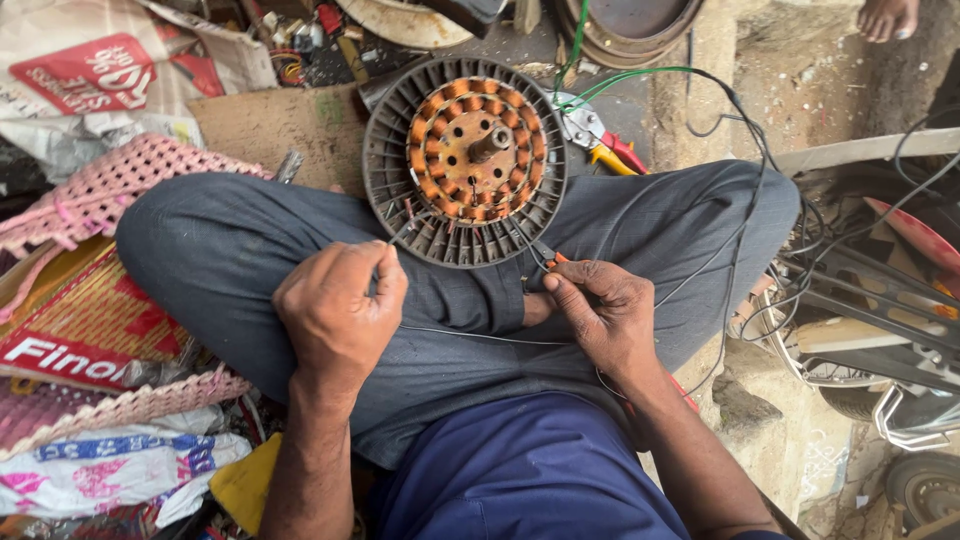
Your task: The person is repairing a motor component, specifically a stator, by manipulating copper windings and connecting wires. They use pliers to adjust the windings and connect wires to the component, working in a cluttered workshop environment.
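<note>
Ground-level workshop spot; the person sits cross-legged on a rough concrete floor (760,90) with clutter all round: a pink woven plastic mat (110,185) on the left, crumpled printed bags (90,80) and a flat piece of cardboard (280,125) behind it, a yellow plastic scrap (245,485) low by the left arm; on the right there's a tangle of black and green wires (740,130) and some metal framework with a small wheel (925,485); someone else's bare foot (888,17) shows at the top right edge.

The main piece is a round motor stator (465,160) propped against the grey trousers (240,250) at the shins; dark grey finned outer ring, a ring of copper-orange windings inside, a rusty centre plate with holes and a stubby shaft sticking out; thin wire leads hang off its lower edge. Red-and-yellow handled pliers (605,150) lie just behind it.

Left hand (335,310) is curled nearly closed, fingers (385,262) pinching a thin wire that runs up to the lower rim of the stator; right hand (600,315) has its fingers (570,285) closed narrow around a small orange-handled tool (548,256), tip pointed at the stator's lower right rim; a thin wire stretches across the lap between both hands.
</note>
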A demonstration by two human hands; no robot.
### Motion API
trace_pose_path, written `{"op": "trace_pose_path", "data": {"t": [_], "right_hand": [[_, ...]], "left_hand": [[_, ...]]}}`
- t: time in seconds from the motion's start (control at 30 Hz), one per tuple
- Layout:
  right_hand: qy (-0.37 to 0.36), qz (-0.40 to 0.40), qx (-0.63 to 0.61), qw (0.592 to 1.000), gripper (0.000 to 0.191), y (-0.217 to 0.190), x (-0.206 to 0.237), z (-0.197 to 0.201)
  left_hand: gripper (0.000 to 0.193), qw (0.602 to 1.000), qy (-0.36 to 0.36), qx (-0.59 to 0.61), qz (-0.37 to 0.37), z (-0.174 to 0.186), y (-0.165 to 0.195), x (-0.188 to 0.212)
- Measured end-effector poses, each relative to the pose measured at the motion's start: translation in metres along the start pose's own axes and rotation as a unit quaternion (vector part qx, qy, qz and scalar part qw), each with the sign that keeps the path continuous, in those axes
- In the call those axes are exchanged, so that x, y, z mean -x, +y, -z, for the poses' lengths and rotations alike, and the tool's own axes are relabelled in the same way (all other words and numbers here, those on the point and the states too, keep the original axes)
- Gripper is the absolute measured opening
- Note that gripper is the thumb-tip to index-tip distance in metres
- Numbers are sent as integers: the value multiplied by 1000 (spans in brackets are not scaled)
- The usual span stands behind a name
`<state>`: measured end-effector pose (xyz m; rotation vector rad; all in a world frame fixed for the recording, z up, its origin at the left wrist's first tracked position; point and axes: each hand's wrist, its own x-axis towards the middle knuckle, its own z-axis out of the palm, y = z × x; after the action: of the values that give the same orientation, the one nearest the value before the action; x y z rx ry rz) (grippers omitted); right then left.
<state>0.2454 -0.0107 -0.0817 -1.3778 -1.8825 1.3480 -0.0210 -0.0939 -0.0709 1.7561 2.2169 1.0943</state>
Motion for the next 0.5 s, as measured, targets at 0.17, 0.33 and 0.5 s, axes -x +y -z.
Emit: {"op": "trace_pose_path", "data": {"t": [0.17,0.33,0.5], "right_hand": [[-2,-5,0,1000,12,2,2,-1],[1,-5,7,1000,12,1,3,0],[2,-4,33,999,13,1,3,-1]], "left_hand": [[15,999,6,-45,5,-8,-4,7],[12,995,61,-85,10,-14,-6,8],[12,994,67,-88,18,-16,-9,9]]}}
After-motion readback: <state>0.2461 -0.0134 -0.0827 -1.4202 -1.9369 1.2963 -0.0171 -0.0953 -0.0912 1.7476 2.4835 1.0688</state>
